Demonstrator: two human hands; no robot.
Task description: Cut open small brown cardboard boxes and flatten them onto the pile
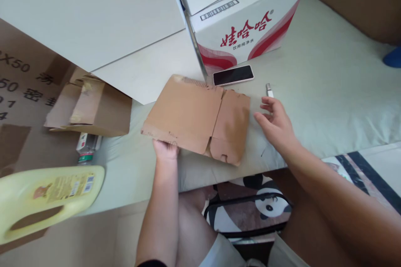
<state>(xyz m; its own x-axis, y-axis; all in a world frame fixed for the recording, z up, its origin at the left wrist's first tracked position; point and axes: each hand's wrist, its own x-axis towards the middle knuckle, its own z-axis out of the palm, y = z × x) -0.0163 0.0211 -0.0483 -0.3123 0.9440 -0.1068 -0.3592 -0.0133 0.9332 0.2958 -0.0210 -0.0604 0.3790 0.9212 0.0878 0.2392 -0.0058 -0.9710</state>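
My left hand (pixel 166 149) grips the lower left edge of a brown cardboard box (pixel 188 112), which is flattened or seen flap-side up, tilted above the pale green cloth surface (pixel 328 83). Its fingers go out of sight beneath the cardboard. A creased flap with cut slots forms the box's right end. To the right of that flap, apart from it, my right hand (pixel 275 121) hovers with fingers spread and nothing in them. Just beyond its fingertips lies a small white object with a metal end (pixel 269 90), perhaps a utility knife, partly hidden by the hand.
A phone (pixel 233 75) lies before a white and red water carton (pixel 244 29). Large white panels (pixel 94 8) stand at the back left. On the left are an open cardboard box (pixel 109 106), a clear bottle (pixel 86 148) and a yellow jug (pixel 69 187).
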